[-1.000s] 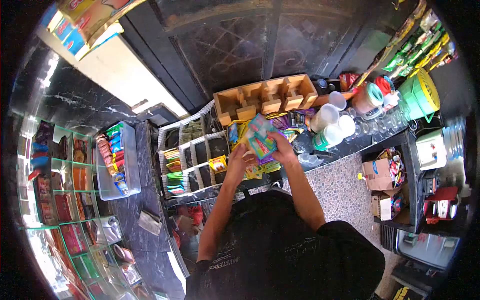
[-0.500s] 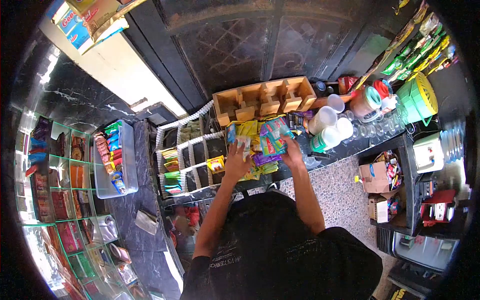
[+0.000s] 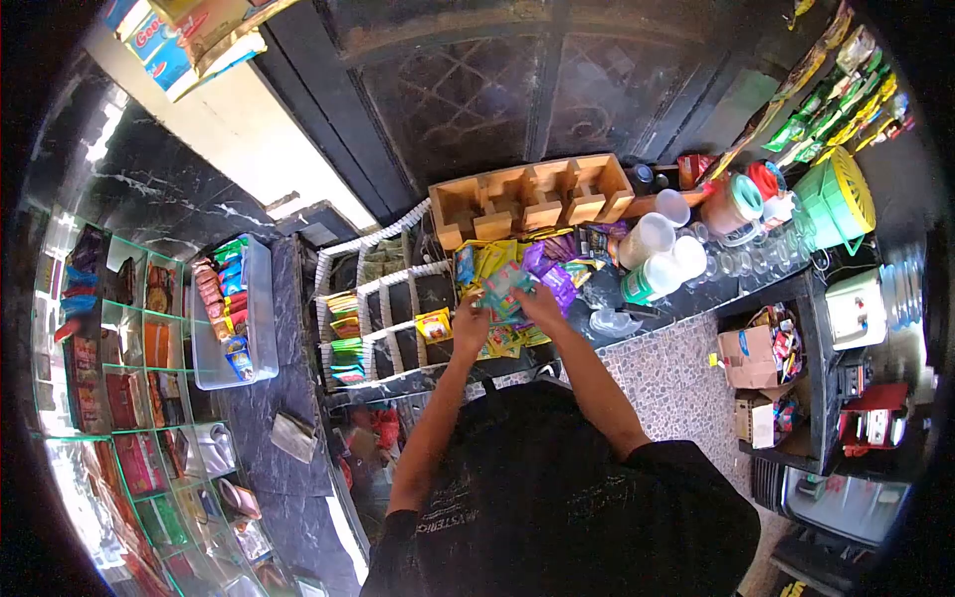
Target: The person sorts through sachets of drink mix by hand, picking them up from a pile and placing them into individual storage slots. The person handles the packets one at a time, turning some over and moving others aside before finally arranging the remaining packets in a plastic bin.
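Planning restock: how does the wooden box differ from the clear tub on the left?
The wooden box is opaque, partitioned and looks empty; the clear tub is see-through, undivided and holds colourful packets. The box stands beyond the held sachets; the tub sits far left. Both are open-topped.

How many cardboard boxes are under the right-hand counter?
2. One open cardboard box sits beneath the counter, and a smaller box is directly below it. More may be hidden deeper inside.
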### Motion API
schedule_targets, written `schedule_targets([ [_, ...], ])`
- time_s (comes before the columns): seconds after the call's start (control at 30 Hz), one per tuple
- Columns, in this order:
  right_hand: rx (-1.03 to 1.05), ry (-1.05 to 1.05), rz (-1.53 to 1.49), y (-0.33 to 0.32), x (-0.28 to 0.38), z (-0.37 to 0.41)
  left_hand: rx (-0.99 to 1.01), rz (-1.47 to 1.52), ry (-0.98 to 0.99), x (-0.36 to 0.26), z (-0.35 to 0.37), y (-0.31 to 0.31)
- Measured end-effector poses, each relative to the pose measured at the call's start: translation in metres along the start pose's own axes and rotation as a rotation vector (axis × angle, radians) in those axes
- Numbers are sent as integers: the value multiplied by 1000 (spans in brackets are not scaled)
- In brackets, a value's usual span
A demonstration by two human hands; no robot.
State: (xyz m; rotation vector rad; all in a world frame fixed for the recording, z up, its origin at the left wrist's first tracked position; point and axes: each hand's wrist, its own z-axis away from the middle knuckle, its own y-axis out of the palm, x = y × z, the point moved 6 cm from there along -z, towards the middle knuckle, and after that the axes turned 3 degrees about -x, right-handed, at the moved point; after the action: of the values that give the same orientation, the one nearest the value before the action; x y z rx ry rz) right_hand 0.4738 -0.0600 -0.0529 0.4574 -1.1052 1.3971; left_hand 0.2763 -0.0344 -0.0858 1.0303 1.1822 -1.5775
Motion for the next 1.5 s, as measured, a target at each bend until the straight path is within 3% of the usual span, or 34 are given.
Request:
schedule_targets([
  [0.03, 6, -1, 3, 4, -4, 0, -23, -120, -2, 17, -2, 1],
  [0.1, -89, -263, 457, 10, 1, -1, -79, -276, 51, -23, 20, -5],
  [0.23, -214, -153, 426, -9, 16, 18, -131, -262, 52, -54, 38, -14],
  [0.3, -276, -173, 468, -15, 20, 21, -156, -241, 82, -58, 37, -20],
  [0.37, -343, -194, 511, -25, 27, 25, -299, -380, 266, -72, 38, -30],
  [0.4, -363, -208, 594, -29, 31, 27, -317, -366, 198, -86, 44, -38],
  [0.47, -384, -223, 677, -34, 36, 30, -376, -318, 245, -101, 47, -51],
  [0.53, -368, -484, 534, -32, 46, 39, -475, -252, 299, -117, 52, -63],
  [0.57, -367, -482, 533, -29, 48, 44, -474, -254, 298, -119, 50, -68],
  [0.63, 17, -455, 63, -4, 59, 55, -221, -53, 35, -103, 40, -68],
  [0.67, 103, -446, -28, 8, 66, 66, -222, -53, 34, -105, 41, -69],
  [0.77, 296, -438, -116, 41, 64, 77, -153, 196, -40, -108, 46, -67],
  [0.83, 322, -347, -226, 43, 86, 98, -41, 899, -245, -103, 50, -53],
  [0.9, 336, -92, -486, 49, 83, 102, 41, 1033, -316, -104, 59, -51],
  [0.93, 344, -92, -481, 51, 82, 104, 130, 1164, -386, -105, 64, -47],
  [1.0, 251, -278, -183, 47, 87, 107, 143, 1175, -374, -94, 64, -52],
  [1.03, 264, -282, -178, 47, 86, 109, 164, 1181, -364, -89, 64, -55],
  [1.1, -274, -826, 348, 22, 122, 135, 112, 1172, -340, -93, 66, -62],
  [1.13, -119, -745, 163, 25, 123, 133, 138, 1163, -341, -93, 67, -65],
  [1.17, -105, -754, 162, 23, 135, 140, 164, 1153, -344, -93, 68, -66],
  [1.23, 50, -1163, 357, 32, 169, 176, 109, 1158, -316, -113, 74, -67],
  [1.27, 205, -1196, 399, 42, 168, 179, 92, 1143, -375, -109, 76, -68],
  [1.3, 217, -1202, 394, 45, 165, 178, 76, 1126, -433, -106, 79, -69],
  [1.37, 168, -1221, 750, 56, 148, 164, 149, 1250, -426, -103, 81, -68],
  [1.43, 151, -1155, 804, 52, 135, 144, 133, 863, -296, -102, 80, -68],
  [1.5, -66, -745, 655, 32, 116, 108, 165, 964, -308, -115, 88, -73],
])
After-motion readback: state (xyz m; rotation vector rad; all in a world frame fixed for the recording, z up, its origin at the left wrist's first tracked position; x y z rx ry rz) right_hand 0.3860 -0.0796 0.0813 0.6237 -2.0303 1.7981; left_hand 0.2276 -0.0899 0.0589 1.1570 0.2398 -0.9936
